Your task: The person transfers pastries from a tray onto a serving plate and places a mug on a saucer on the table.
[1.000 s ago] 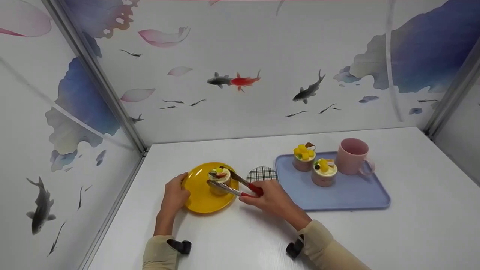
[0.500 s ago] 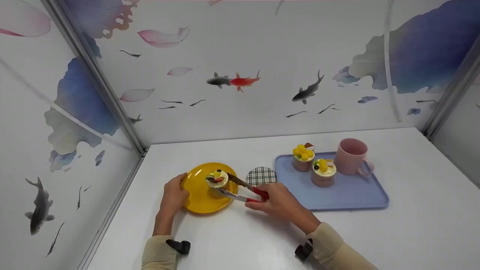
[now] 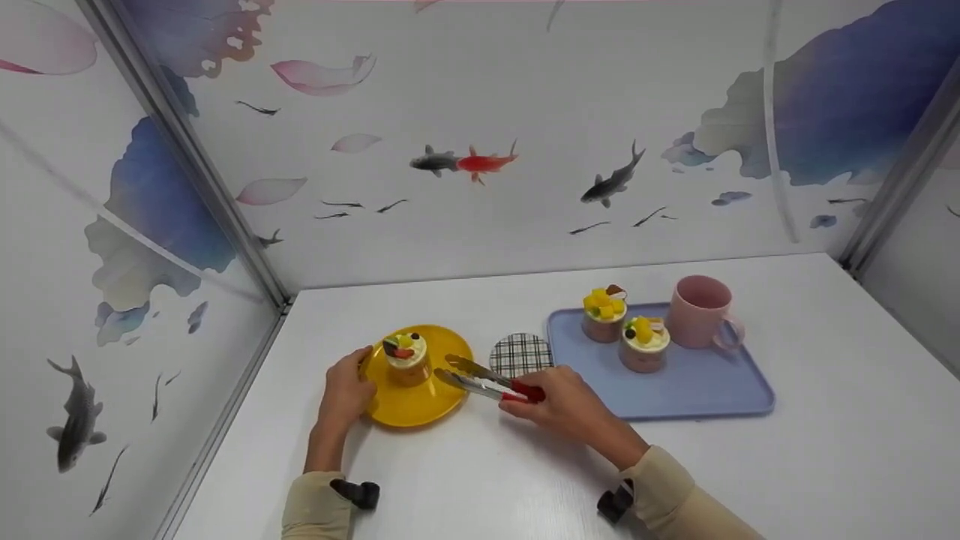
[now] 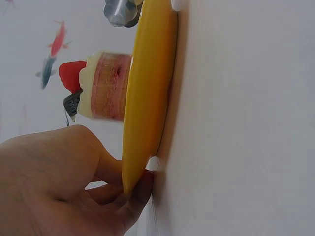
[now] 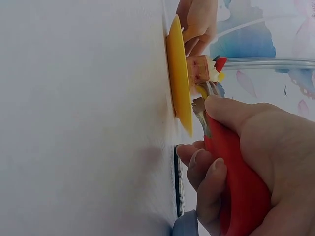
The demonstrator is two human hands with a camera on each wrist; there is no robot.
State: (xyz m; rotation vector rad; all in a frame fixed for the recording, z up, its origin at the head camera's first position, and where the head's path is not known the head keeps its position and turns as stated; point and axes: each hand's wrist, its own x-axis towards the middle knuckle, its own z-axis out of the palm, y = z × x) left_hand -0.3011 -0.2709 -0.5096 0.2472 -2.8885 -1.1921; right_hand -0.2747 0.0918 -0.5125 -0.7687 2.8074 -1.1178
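Note:
My left hand (image 3: 347, 390) pinches the left rim of a yellow plate (image 3: 442, 405), thumb above and fingers beneath, as the left wrist view shows. On the plate stands a small cupcake (image 3: 407, 361) topped with cream and fruit, upright and left of the plate's middle. With my right hand (image 3: 562, 401) I grip red-handled metal tongs (image 3: 480, 381). Their tips lie over the plate's right part, slightly parted with nothing between them, just right of the cupcake. In the right wrist view, the red handle (image 5: 241, 182) sits between thumb and curled fingers.
Right of the plate lies a round checked coaster (image 3: 520, 354). A blue tray (image 3: 697, 390) beside it bears a mango-topped cupcake (image 3: 604, 319), another fruit-topped cupcake (image 3: 643, 349) and a pink mug (image 3: 699, 315). White printed panels (image 3: 480, 225) bound the table at the back and sides.
The tongs have let go of the cupcake and drawn back to the right. The cupcake now stands further left on the plate. My left hand stays at the rim.

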